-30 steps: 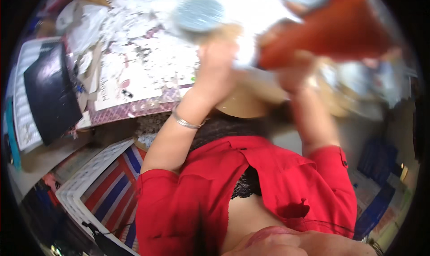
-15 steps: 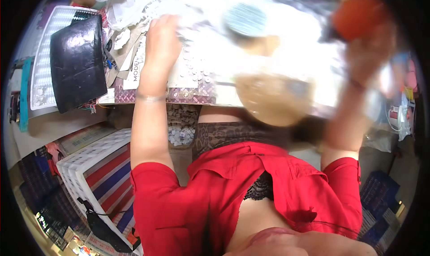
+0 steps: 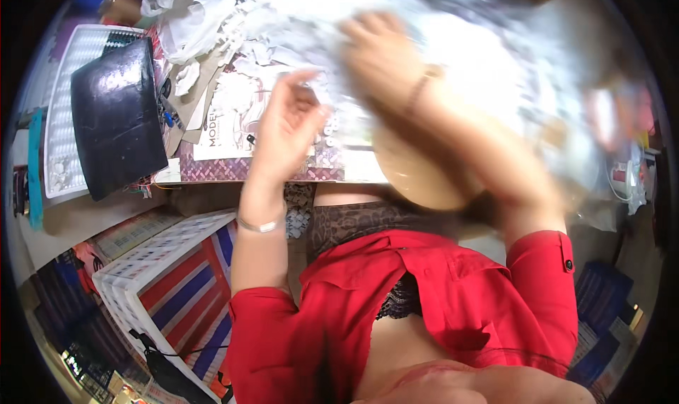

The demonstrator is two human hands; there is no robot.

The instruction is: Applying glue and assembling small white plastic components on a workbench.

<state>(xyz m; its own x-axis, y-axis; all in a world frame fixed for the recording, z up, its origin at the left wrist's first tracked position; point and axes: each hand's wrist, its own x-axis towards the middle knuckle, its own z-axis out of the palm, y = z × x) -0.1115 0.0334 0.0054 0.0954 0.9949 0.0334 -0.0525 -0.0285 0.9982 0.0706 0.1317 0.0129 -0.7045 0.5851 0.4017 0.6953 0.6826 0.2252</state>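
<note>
My left hand (image 3: 286, 125) is raised over the paper on the table, palm turned inward. Its thumb and forefinger are apart, the other fingers are curled, and nothing shows in them. Several small white round pieces (image 3: 329, 130) lie beside its thumb. My right hand (image 3: 382, 54) reaches across to the middle of the table, smeared by motion. Its fingers are beside a pale blue-grey round part, mostly hidden behind the hand. Under my right forearm is a tan round dish-like thing (image 3: 407, 174) at the table's near edge.
A shiny black curved panel (image 3: 117, 118) leans on a white ribbed tray (image 3: 58, 121) at the left. White plastic bags (image 3: 194, 22) and scraps lie at the back left. A printed sheet (image 3: 230, 114) covers part of the table. Below left stands a striped bag (image 3: 184, 284).
My right hand has swung from the far right to the middle; the blurred orange thing at it no longer shows there. My left hand has moved right and nearer, turning its palm inward.
</note>
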